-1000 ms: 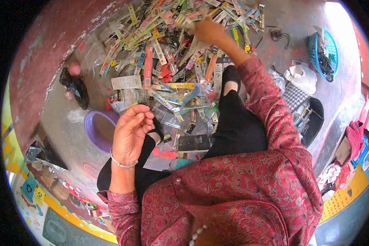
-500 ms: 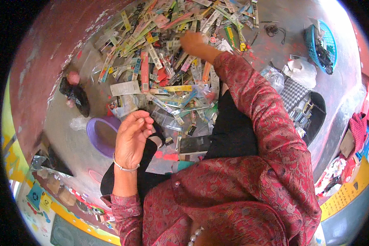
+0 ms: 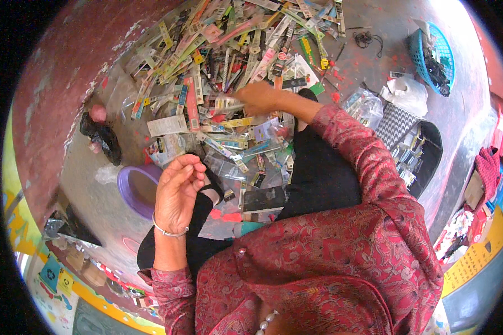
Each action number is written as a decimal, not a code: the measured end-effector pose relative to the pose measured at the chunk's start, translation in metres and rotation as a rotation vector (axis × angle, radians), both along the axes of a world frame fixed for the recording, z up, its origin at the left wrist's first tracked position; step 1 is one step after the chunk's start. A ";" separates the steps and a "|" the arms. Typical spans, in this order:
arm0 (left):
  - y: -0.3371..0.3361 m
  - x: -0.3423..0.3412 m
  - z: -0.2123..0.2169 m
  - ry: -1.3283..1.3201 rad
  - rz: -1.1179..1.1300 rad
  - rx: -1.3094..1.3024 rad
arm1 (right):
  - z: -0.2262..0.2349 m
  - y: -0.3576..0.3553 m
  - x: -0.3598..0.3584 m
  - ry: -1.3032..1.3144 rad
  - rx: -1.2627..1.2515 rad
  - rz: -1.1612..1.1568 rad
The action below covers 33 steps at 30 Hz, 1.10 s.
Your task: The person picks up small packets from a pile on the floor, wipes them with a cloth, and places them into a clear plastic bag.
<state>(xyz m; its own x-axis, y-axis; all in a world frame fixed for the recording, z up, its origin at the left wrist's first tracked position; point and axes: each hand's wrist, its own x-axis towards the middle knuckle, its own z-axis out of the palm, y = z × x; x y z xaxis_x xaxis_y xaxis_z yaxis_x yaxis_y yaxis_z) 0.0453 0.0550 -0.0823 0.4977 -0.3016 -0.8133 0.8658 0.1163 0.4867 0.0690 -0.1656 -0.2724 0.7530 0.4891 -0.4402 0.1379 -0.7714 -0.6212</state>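
My right hand (image 3: 258, 98), blurred by motion, is closed over the near part of a heap of packaging strips (image 3: 193, 100). A small pale packet (image 3: 224, 103), also smeared, sticks out from its fingertips on the left side. The heap mixes long narrow clear and printed sleeves in several colours, with a red strip (image 3: 191, 103) and a white card (image 3: 167, 125) near its left part. My left hand (image 3: 178, 187), with a bangle at the wrist, hovers above my left knee beside a purple basin (image 3: 138, 191). Its fingers curl in toward the thumb, and nothing shows in them.
A blue basket (image 3: 440, 58) with dark items stands at the far right. Nearer lie white plastic bags (image 3: 406, 94) and an open dark case (image 3: 425, 162) holding small packets. A black plastic bag (image 3: 107, 139) rests on the left, by the red wall (image 3: 56, 84).
My right hand has come nearer and slightly left from the middle of the heap, bringing the small pale packet along. My left hand stays almost in place.
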 end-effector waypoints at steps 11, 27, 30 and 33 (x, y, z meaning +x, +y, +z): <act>0.000 -0.001 0.000 -0.005 0.000 0.009 | -0.033 -0.091 0.037 -0.263 -0.440 -0.180; -0.001 -0.002 -0.002 -0.007 -0.003 -0.007 | -0.059 -0.056 -0.049 -0.317 -0.484 0.030; -0.001 -0.002 -0.002 -0.003 0.000 -0.006 | -0.029 -0.059 -0.051 -0.247 -0.478 -0.163; -0.001 -0.002 -0.003 -0.004 0.002 -0.014 | -0.011 -0.079 -0.042 -0.207 -0.516 -0.465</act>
